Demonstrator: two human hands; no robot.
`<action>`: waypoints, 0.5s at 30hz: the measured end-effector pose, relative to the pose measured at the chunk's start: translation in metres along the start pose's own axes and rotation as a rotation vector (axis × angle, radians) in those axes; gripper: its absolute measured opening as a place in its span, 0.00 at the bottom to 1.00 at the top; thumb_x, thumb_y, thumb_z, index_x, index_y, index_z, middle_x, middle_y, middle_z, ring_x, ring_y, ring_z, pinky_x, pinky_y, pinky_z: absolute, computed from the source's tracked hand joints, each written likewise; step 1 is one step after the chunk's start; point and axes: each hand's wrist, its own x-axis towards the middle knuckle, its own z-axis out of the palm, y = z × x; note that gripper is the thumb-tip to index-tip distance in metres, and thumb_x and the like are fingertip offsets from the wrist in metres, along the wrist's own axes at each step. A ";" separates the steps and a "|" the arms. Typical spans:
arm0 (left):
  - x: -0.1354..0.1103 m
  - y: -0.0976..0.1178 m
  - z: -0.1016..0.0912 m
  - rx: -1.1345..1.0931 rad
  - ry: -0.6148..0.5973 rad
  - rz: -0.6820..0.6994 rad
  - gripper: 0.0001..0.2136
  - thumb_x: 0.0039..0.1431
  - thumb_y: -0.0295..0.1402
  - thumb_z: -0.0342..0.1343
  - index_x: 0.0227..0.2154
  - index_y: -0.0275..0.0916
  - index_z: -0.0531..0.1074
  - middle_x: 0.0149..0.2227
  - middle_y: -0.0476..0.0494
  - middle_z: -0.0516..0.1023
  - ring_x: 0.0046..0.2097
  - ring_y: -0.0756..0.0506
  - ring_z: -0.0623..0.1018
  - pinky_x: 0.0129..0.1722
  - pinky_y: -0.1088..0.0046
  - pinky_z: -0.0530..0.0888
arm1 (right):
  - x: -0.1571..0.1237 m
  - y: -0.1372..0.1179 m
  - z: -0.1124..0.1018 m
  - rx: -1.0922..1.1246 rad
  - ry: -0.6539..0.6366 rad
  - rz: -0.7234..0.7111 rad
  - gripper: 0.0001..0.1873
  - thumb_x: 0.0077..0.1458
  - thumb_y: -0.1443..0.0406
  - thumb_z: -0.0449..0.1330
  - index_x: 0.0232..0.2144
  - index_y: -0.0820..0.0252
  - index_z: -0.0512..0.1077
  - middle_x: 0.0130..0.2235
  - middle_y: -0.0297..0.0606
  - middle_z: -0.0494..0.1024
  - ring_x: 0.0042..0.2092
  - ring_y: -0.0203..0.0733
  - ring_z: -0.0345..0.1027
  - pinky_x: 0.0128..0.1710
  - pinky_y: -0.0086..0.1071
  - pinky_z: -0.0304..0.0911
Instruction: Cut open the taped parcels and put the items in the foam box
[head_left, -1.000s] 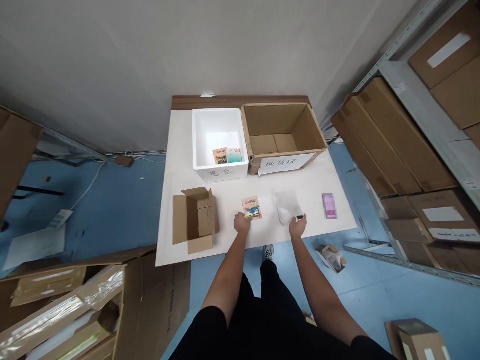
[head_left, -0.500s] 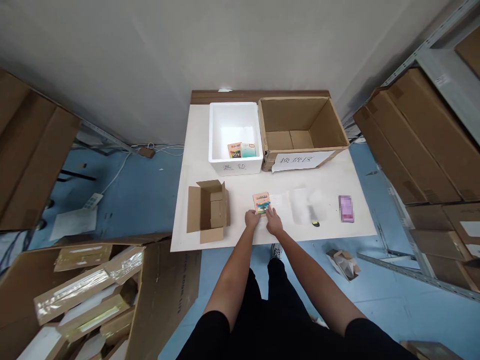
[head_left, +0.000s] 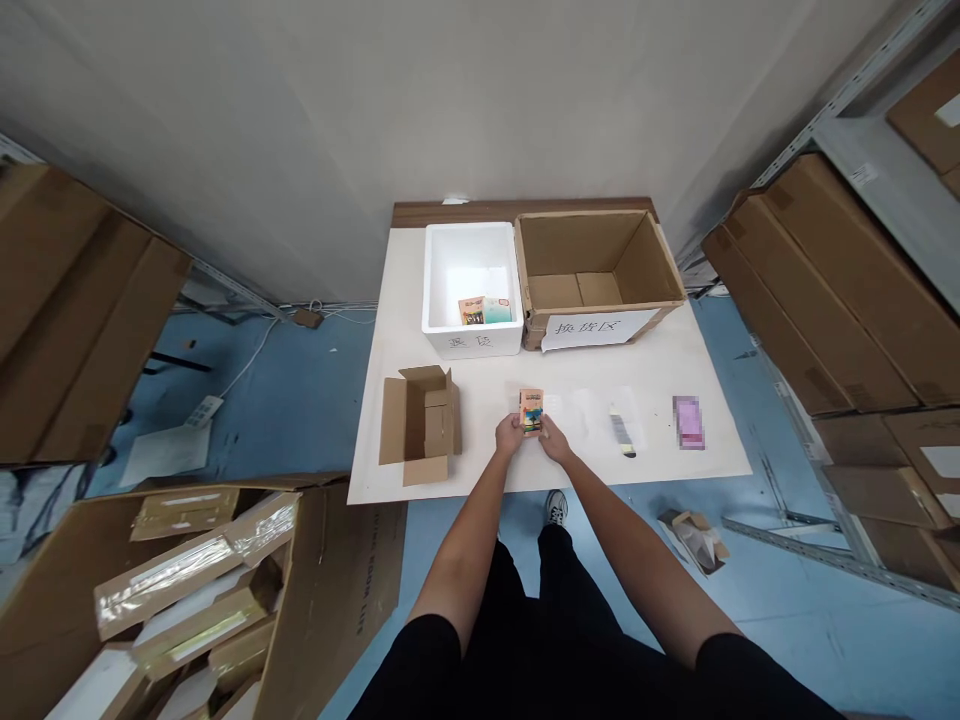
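Between my hands is a small orange booklet [head_left: 532, 408] with a coloured picture on its cover, held just over the near half of the white table [head_left: 487, 375]. My left hand [head_left: 509, 434] grips its left edge, and the fingers of my right hand [head_left: 554, 440] are closed on the lower right edge. To the left stands an open cardboard box [head_left: 433, 420], flaps spread. Clear plastic and a slim dark-ended object [head_left: 622, 432], too blurred to name, lie to the right. Farther right rests a pixelated purple rectangle [head_left: 688, 422].
Along the back of the table are a white foam box [head_left: 472, 345] with booklets [head_left: 484, 310] inside and a larger cardboard box [head_left: 600, 305] bearing a handwritten label. A big carton [head_left: 330, 570] of parcels stands at lower left. Shelving with cartons [head_left: 825, 290] lines the right.
The booklet has come up towards me and turned more upright, moving slightly right. My right hand has gone from lying over its cover to gripping its edge. The view has shifted slightly.
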 end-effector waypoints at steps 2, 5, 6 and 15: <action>-0.013 0.013 -0.013 -0.080 -0.052 0.054 0.15 0.54 0.35 0.64 0.45 0.40 0.79 0.36 0.47 0.80 0.41 0.44 0.80 0.43 0.69 0.77 | -0.003 -0.024 -0.019 0.205 0.104 0.095 0.41 0.56 0.61 0.59 0.72 0.56 0.62 0.69 0.49 0.69 0.69 0.57 0.64 0.67 0.56 0.62; -0.035 0.037 -0.042 -0.323 -0.216 0.164 0.28 0.51 0.39 0.68 0.56 0.41 0.75 0.45 0.42 0.81 0.44 0.43 0.81 0.43 0.67 0.79 | -0.014 -0.072 -0.059 0.537 0.076 0.110 0.44 0.51 0.57 0.67 0.70 0.56 0.64 0.56 0.47 0.81 0.53 0.53 0.79 0.54 0.49 0.74; -0.042 0.046 -0.053 -0.398 -0.278 0.203 0.32 0.50 0.41 0.70 0.59 0.42 0.73 0.49 0.40 0.80 0.45 0.43 0.82 0.43 0.66 0.79 | -0.020 -0.089 -0.072 0.614 0.032 0.085 0.44 0.48 0.57 0.70 0.67 0.55 0.67 0.50 0.44 0.83 0.48 0.51 0.80 0.51 0.46 0.75; -0.089 0.138 -0.116 -0.184 0.025 0.408 0.27 0.52 0.38 0.72 0.57 0.44 0.77 0.52 0.38 0.80 0.51 0.40 0.82 0.52 0.61 0.79 | -0.060 -0.205 -0.136 0.706 -0.094 -0.205 0.30 0.45 0.52 0.74 0.50 0.55 0.79 0.39 0.40 0.86 0.39 0.50 0.81 0.44 0.45 0.77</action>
